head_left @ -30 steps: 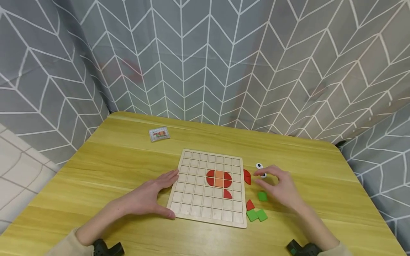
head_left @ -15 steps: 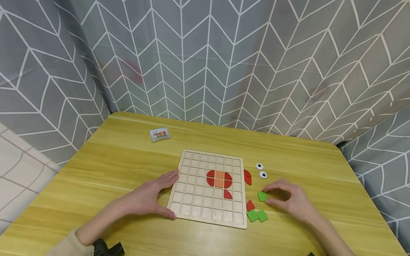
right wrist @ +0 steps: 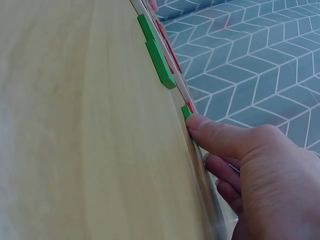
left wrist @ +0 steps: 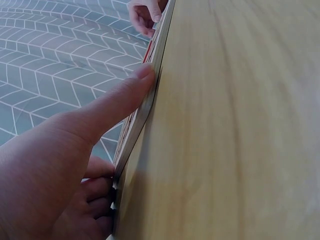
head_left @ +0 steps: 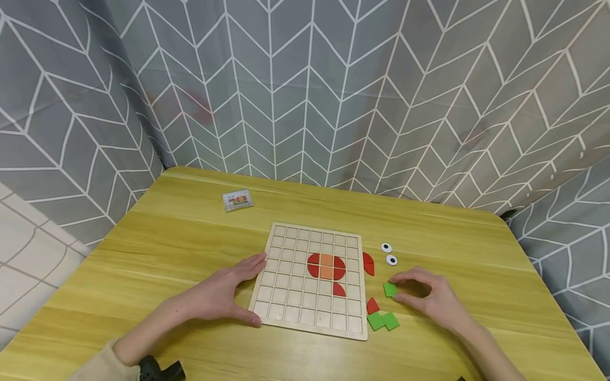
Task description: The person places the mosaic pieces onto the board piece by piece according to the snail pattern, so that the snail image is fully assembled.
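My left hand [head_left: 224, 290] rests against the left side of a pale wooden grid board [head_left: 295, 296]. Its fingers touch the left edge, and its thumb lies by the near-left corner. Right of the board, my right hand [head_left: 431, 296] pinches a green square tile [head_left: 389, 290] between thumb and fingers, low at the tabletop. The right wrist view shows the thumb against this green tile [right wrist: 186, 111]. In the board's cells sit an orange block [head_left: 326, 266] with red rounded pieces [head_left: 339, 268] on both sides, and a red quarter-round piece [head_left: 339, 289] below.
Beside the board's right edge lie red pieces [head_left: 368, 263], another red piece [head_left: 373, 305] and two green tiles [head_left: 376, 321]. Two eye discs [head_left: 391, 260] lie farther back. A picture card [head_left: 238, 200] is at the back left. A patterned curtain [head_left: 305, 95] hangs behind the table.
My right hand has moved from beside the eye discs down to the single green tile, which has shifted very slightly away from me. The left hand and board have stayed put.
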### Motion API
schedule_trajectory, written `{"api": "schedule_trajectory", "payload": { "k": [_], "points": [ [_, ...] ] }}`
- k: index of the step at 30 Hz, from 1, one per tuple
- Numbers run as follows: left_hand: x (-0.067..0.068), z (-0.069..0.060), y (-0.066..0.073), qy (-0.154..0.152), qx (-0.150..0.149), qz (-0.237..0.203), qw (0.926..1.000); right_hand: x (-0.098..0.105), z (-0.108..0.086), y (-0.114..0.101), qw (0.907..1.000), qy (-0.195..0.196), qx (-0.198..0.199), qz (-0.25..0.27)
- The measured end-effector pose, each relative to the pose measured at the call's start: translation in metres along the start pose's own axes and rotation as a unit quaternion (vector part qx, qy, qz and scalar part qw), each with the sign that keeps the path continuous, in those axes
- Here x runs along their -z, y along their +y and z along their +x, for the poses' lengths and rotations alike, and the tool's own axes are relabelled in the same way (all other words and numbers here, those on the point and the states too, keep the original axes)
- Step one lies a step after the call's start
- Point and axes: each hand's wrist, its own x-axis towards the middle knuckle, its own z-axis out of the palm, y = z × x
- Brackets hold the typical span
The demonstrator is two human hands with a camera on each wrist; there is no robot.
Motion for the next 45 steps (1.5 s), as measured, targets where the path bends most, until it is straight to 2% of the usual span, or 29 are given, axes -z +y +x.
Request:
{"api": "schedule_trajectory", "payload": {
  "k": [14,21,27,29,35,41,45],
  "points": [
    [-0.003,0.001,-0.001,0.005,-0.005,0.004,1.0,0.0,-0.001,0.003,0.9994,0.019,0.006,-0.028],
    [-0.003,-0.001,-0.002,0.006,-0.005,0.007,0.9999,-0.002,0.001,-0.001,0.9968,0.043,0.025,-0.063],
    [-0.002,-0.004,-0.001,0.013,-0.004,0.013,0.9998,-0.008,0.01,-0.016,0.9936,0.068,-0.048,-0.077],
    [-0.002,-0.004,-0.001,0.015,-0.003,0.017,0.9997,-0.012,0.015,-0.023,0.9924,0.073,-0.056,-0.081],
    [-0.002,-0.002,0.0,0.025,-0.005,0.026,0.9994,-0.027,0.028,-0.041,0.9953,0.069,-0.04,-0.055],
    [-0.003,0.0,0.002,0.03,-0.006,0.024,0.9993,-0.042,0.037,-0.053,0.9969,0.047,-0.052,-0.035],
    [-0.003,0.001,0.002,0.03,-0.005,0.026,0.9992,-0.052,0.043,-0.058,0.9988,0.034,-0.033,-0.016]
  ]
}}
